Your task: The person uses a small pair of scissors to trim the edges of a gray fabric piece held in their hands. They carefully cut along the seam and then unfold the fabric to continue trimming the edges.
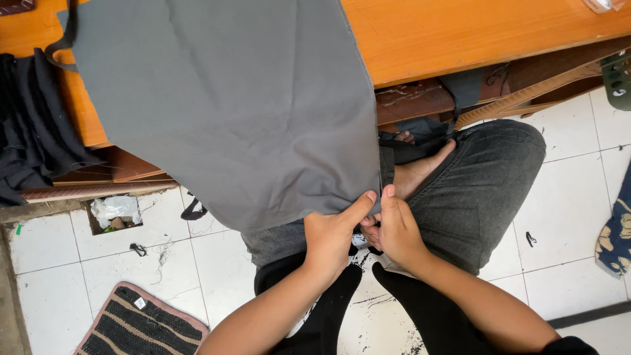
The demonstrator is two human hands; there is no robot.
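Grey fabric (pixel 230 105) drapes off the orange wooden tabletop (pixel 473 33) from 12 o'clock, its lower corner hanging down toward the person's lap. Dark grey jeans (pixel 480 190) cover a bent knee at 3 o'clock over the white tiled floor (pixel 59 256). Black cloth (pixel 29 125) is heaped at 9 o'clock, and a striped mat (pixel 138 322) lies at 7 o'clock. Both hands pinch the fabric's bottom corner: left hand (pixel 332 240) and right hand (pixel 397 230) side by side, thumbs pressed on its edge.
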